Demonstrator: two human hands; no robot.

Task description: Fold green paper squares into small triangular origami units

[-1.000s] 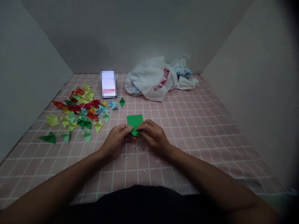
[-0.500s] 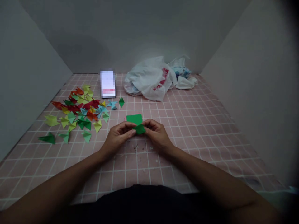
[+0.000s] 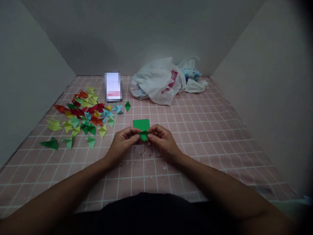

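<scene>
Head view: the left hand [image 3: 123, 142] and right hand [image 3: 162, 140] pinched a green origami paper [image 3: 141, 125] at its folded tip, centre frame, over the pink grid counter [image 3: 195, 147]; the sheet looked light, thin and easily creased, best held by the folded edges

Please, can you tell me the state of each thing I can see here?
left hand: pinching the green origami paper
right hand: pinching the same paper
green origami paper: partly folded, pointed fold in front
folded paper pieces: scattered in a multicoloured heap
white plastic bag: crumpled, lying down
pink grid mat: flat, small specks near the hands
</scene>
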